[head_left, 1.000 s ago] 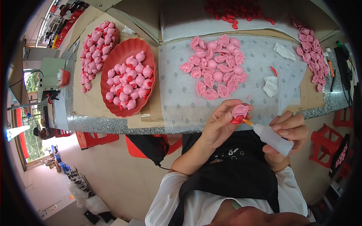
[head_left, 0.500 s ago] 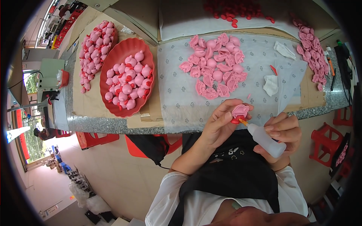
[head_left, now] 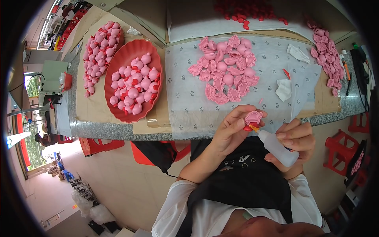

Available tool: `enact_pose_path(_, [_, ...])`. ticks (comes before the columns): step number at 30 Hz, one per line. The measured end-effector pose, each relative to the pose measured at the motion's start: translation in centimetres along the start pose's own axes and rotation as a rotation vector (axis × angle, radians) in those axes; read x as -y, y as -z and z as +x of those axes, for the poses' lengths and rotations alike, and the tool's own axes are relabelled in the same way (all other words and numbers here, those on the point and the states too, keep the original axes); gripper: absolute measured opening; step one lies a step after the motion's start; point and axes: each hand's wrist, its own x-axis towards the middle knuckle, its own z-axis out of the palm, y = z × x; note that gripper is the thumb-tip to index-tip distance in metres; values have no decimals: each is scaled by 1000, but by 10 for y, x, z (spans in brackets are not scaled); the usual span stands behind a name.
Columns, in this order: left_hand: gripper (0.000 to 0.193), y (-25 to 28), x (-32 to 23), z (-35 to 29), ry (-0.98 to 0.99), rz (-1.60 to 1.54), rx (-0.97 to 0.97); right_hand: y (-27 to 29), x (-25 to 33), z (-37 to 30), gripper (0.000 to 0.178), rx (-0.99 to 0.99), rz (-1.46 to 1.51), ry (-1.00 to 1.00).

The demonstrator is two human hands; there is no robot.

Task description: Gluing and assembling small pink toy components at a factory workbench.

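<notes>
Between the fingertips of my left hand is a small hollow pink moulded piece, its wavy rim facing up. A glossy red part sits against its lower side; whether the two are joined I cannot tell. My right hand grips a translucent white squeeze bottle, tilted with its base toward me. The bottle's thin orange tip touches or nearly touches the spot where red and pink meet. Beyond my hands, several pink pieces, some cupped and some round, lie on white printed paper.
To the left stands a red scalloped bowl of pink-and-red pieces, beside another heap. Crumpled white tissues lie right of the pink pieces. More pink pieces and pens are at the far right; red parts lie under the shelf.
The pink piece has tipped slightly and shifted a little to the right in my left fingers. The bottle has barely moved, its tip still at the red part.
</notes>
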Motion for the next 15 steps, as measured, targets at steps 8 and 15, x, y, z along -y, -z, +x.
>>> enact_pose_path(8, [38,1,1,0,-2,-3,-10,3,0,-3,55,35,5,-5])
enact_pose_path(15, [37,-1,1,0,12,-11,-17,0,0,-4,54,15,-43,20])
